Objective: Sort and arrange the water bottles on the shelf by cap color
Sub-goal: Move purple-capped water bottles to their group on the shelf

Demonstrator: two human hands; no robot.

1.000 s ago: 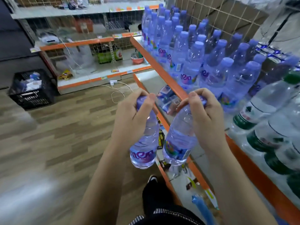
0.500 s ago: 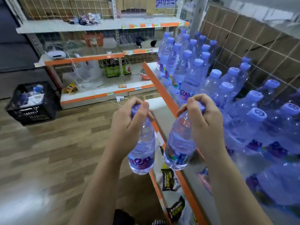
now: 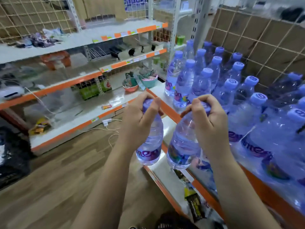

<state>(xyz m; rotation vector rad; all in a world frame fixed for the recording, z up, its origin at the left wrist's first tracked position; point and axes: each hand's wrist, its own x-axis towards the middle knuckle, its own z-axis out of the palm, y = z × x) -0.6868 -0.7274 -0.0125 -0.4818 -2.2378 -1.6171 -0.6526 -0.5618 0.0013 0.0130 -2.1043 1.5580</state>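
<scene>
Left hand (image 3: 140, 123) curled over the cap of one purple-cap bottle (image 3: 151, 146), right hand (image 3: 208, 124) clamped likewise on a second bottle (image 3: 181, 146) — both hang just off the shelf edge (image 3: 171, 112), near the standing purple-cap rows (image 3: 203, 83). Carry step, I'd say; next needs a free slot there. Long axes near vertical, caps up — right one tilted slightly.

held bottle caps (image 3: 147, 103) mostly hidden by fingers (image 3: 152, 107)
</scene>
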